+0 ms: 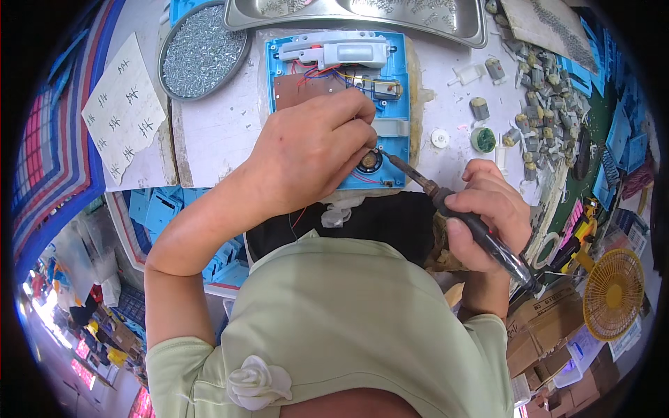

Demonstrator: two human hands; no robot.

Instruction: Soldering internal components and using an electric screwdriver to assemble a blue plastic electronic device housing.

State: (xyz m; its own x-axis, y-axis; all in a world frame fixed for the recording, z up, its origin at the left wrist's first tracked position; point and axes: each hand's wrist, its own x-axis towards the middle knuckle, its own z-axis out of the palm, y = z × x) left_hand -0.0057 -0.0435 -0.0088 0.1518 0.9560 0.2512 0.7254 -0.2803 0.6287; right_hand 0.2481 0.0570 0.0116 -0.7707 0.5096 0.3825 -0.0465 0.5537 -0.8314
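A blue plastic housing lies on the table in front of me, with a brown circuit board, coloured wires and a small round speaker inside it. My left hand reaches over the housing, its fingers pinched together beside the speaker; what they hold, if anything, is hidden. In my right hand is a soldering iron with a dark handle, slanting up and left. Its tip meets the housing just right of the speaker, close to my left fingertips.
A round tray of small metal screws stands at the back left, beside a metal tray of small parts. Several small motors are heaped at the right, near a green-filled pot. A yellow fan is at lower right.
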